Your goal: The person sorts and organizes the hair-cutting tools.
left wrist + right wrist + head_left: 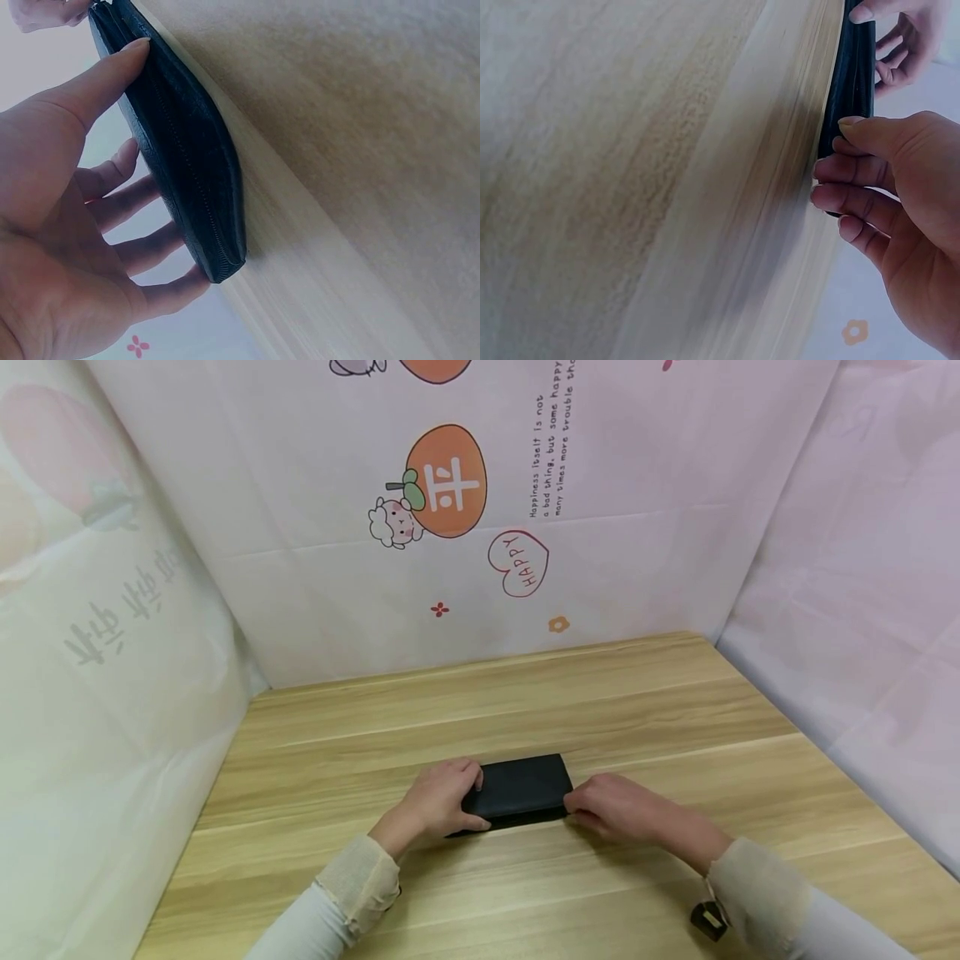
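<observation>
A long black zip wallet [521, 789] lies on the wooden table. Its left end is in my left hand [442, 797], the thumb on the near side and the fingers over the top. A zip line [187, 161] runs along the wallet's near side in the left wrist view. At the right end, my right hand [615, 806] pinches the near corner between thumb and curled fingers. In the right wrist view the thumb tip [851, 121] presses against the index finger at the zip edge; what lies between them is hidden.
The wooden table [337, 727] reaches back to a white printed cloth [337, 577]. More cloth hangs at the left [112, 710] and right [862, 610]. A small black tag [708, 921] dangles by the right sleeve.
</observation>
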`<state>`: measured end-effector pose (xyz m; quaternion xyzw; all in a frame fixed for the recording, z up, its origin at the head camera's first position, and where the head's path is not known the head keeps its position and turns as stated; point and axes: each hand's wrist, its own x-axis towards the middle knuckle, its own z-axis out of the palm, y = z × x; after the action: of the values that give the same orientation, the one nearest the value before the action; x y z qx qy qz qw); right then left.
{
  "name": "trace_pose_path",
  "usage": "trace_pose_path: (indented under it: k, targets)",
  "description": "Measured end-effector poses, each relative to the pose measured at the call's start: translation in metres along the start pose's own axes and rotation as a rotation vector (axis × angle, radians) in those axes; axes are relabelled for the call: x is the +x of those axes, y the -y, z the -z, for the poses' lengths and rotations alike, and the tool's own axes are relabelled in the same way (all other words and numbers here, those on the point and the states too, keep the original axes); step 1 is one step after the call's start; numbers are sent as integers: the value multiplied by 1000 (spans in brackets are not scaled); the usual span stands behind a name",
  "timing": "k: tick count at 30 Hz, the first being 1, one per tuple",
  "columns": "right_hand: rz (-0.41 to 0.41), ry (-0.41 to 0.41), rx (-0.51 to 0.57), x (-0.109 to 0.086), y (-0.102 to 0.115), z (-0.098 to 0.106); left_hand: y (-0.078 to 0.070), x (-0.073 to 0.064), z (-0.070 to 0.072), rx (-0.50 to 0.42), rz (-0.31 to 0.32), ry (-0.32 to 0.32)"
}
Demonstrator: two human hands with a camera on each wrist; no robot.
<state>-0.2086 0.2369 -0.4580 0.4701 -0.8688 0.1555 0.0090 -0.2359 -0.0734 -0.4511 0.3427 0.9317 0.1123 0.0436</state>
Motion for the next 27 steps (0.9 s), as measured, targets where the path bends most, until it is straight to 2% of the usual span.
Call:
trace_pose_path:
  k: [27]
  targets:
    - [-10,36,-19,6,7,-1,-1,1,0,9,-1,-4]
